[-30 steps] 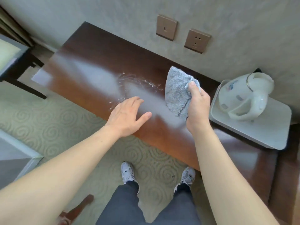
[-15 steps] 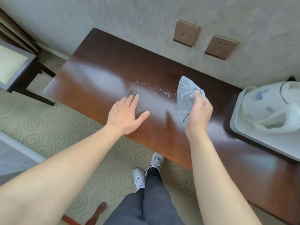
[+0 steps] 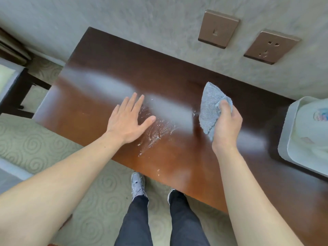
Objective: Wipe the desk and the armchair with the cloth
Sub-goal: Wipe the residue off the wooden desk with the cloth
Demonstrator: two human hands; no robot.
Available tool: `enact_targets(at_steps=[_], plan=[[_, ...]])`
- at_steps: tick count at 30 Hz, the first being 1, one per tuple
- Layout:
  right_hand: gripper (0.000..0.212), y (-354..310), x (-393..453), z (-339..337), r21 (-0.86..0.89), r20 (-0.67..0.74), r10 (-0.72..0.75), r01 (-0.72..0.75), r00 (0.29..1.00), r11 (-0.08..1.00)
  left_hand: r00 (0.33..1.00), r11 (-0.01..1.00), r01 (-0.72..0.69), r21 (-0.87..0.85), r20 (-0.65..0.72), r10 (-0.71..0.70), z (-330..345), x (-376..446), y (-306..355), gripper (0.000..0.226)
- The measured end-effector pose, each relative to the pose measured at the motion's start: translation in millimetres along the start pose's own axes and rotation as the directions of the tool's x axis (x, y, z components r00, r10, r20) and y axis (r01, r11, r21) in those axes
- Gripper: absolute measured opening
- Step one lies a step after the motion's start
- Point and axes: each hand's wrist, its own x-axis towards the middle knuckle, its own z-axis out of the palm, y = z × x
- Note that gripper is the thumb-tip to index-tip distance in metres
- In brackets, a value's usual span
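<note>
Seen from above, a person's right hand [image 3: 226, 125], right of centre in the frame, is closed around a bunched grey-blue cloth [image 3: 211, 107] above a dark wooden desk [image 3: 110, 68], while the left hand [image 3: 127, 120] lies open and empty, fingers spread, beside water droplets [image 3: 156, 130] mid-frame.

No readable text, brand or number anywhere. Kettle [image 3: 314, 125] at right edge carries small coloured label, blue and pink, too blurred to read. Wall plate [image 3: 218, 29] on far wall bears small mark, not legible as sign. Socket [image 3: 271, 45] right of it shows only pin holes. Desk [image 3: 110, 68] bare of print.
</note>
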Motion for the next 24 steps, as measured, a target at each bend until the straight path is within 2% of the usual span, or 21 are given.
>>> enact_targets(at_steps=[2, 5, 9, 11, 14, 16, 18, 21, 24], plan=[[0.022, 5.5, 4.6, 5.9, -0.007, -0.060, -0.032, 0.032, 0.998, 0.999, 1.000, 1.000, 0.004, 0.020, 0.002, -0.004, 6.8, 17.8, -19.2, 0.099], [0.019, 8.1, 12.0, 16.8, -0.026, -0.231, -0.107, 0.104, 0.967, 0.994, 1.000, 0.995, 0.005, 0.101, -0.014, -0.004, 14.3, 46.0, -42.3, 0.096], [0.018, 16.4, 12.5, 34.7, -0.065, -0.417, -0.203, 0.194, 0.886, 0.979, 0.989, 0.984, -0.099, 0.151, -0.091, 0.113, 21.8, 71.7, -66.2, 0.089], [0.018, 18.4, 11.1, 36.3, -0.113, -0.511, -0.236, 0.207, 0.827, 0.972, 0.979, 0.976, -0.155, 0.155, -0.111, 0.173, 23.2, 85.1, -71.7, 0.088], [0.024, 18.5, 14.4, 30.3, -0.243, -0.663, -0.329, 0.222, 0.673, 0.944, 0.962, 0.958, -0.224, 0.179, -0.116, 0.246, 26.6, 98.9, -71.6, 0.087], [0.034, 20.4, 17.6, 26.9, -0.354, -0.679, -0.422, 0.236, 0.601, 0.905, 0.951, 0.948, -0.259, 0.186, -0.120, 0.283, 31.7, 104.3, -72.6, 0.086], [0.038, 28.5, 21.3, 26.6, -0.452, -0.616, -0.484, 0.225, 0.622, 0.863, 0.945, 0.948, -0.273, 0.163, -0.138, 0.296, 38.0, 108.2, -75.7, 0.083], [0.041, 55.0, 26.5, 35.2, -0.613, -0.448, -0.452, 0.103, 0.771, 0.783, 0.936, 0.945, -0.287, 0.157, -0.163, 0.311, 44.6, 114.9, -79.7, 0.079], [0.041, 84.3, 28.0, 55.6, -0.722, -0.223, -0.371, 0.103, 0.901, 0.684, 0.932, 0.944, -0.283, 0.168, -0.184, 0.312, 48.7, 117.9, -81.0, 0.080]])
